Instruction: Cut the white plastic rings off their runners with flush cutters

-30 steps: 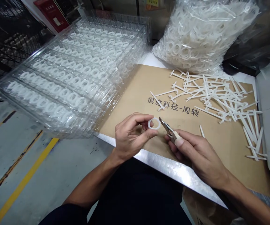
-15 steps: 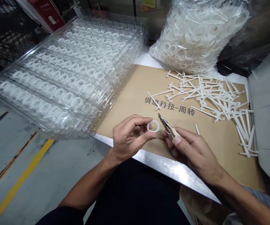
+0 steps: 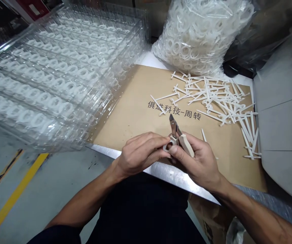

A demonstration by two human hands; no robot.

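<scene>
Between the thumb and fingers of my left hand [image 3: 143, 152] is a small white plastic ring [image 3: 166, 147], partly covered by the fingertips. My right hand [image 3: 199, 157] is closed round a pair of nippers [image 3: 186, 145] with pale handles, their dark metal jaws pointing away from me. The right thumb lies against the ring or just beside it; I cannot tell which. Both hands meet above the front edge of a brown cardboard sheet [image 3: 125, 123] printed with dark characters. Beyond them lies a heap of white plastic sprue pieces [image 3: 211, 95].
Clear plastic trays [image 3: 67, 84] filled with rows of white rings stand stacked at the left. A clear bag [image 3: 201, 37] packed with white rings is at the back. A pale grey panel or bin [image 3: 285, 112] borders the right side. The metal table edge [image 3: 171, 175] runs before me.
My right hand has come in to meet the left, and the nippers now point more steeply away. The ring has turned and is more covered by fingers. The whole view has shifted slightly.
</scene>
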